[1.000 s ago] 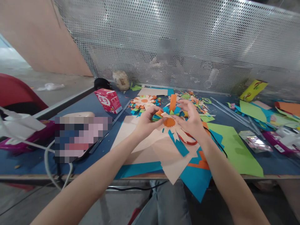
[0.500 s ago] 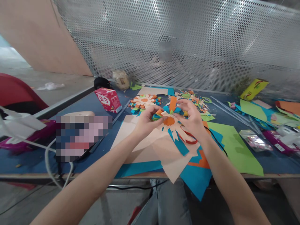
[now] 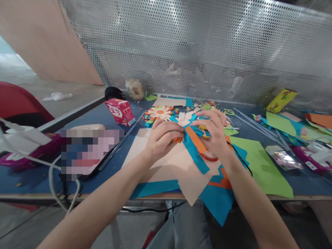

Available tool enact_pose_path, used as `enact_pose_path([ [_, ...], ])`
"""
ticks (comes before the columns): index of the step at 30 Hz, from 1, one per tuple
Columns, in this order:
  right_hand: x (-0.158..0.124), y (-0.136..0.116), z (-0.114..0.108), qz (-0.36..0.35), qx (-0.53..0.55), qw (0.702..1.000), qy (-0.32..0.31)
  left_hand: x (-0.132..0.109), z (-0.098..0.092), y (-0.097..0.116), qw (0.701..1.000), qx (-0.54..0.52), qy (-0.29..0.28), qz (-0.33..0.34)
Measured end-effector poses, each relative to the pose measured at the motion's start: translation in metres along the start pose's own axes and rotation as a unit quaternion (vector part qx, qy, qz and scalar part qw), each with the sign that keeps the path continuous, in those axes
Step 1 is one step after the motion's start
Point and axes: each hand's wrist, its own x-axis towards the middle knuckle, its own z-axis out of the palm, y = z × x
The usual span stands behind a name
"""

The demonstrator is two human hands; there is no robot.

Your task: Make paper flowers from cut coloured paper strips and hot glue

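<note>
The flower (image 3: 185, 121) has just flipped, its orange strip (image 3: 196, 140) swinging to 5 o'clock, so its back is seemingly being handled. Left hand (image 3: 162, 138) and right hand (image 3: 214, 133) both grip it, over the cream sheet's (image 3: 155, 157) 1 o'clock edge.

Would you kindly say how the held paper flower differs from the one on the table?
The held flower is between the left hand and right hand; the lying flower rests untouched on the table. The lying flower shows an orange centre, but the held flower shows none. A long orange strip juts from the held flower, none from the lying flower. Both include cream and blue paper.
</note>
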Motion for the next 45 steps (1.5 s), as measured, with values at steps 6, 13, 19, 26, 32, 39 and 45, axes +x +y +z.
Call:
enact_pose_path([
  [6, -0.002, -0.001, -0.001, -0.016, -0.021, 0.999, -0.021, -0.002, 0.001, -0.001, 1.000, -0.009, -0.013, -0.013],
  [13, -0.002, -0.001, 0.000, -0.040, -0.043, 0.998, -0.033, -0.001, 0.002, 0.000, 1.000, -0.006, -0.027, -0.007],
  [19, -0.002, -0.001, 0.000, -0.038, -0.054, 0.997, -0.048, -0.001, 0.003, 0.000, 0.999, 0.010, -0.038, -0.017],
  [26, -0.002, 0.000, -0.001, -0.051, -0.062, 0.995, -0.051, -0.002, 0.003, 0.000, 0.998, 0.006, -0.048, -0.029],
  [32, -0.001, -0.002, -0.002, -0.059, -0.063, 0.994, -0.064, -0.001, 0.003, 0.000, 0.999, 0.005, -0.046, -0.023],
  [39, -0.001, -0.003, -0.001, -0.032, -0.044, 0.996, -0.068, -0.001, 0.003, 0.001, 0.996, -0.011, -0.057, -0.064],
  [45, 0.002, -0.001, 0.003, 0.020, -0.002, 1.000, 0.008, -0.004, 0.012, 0.003, 0.965, -0.102, -0.004, -0.241],
])
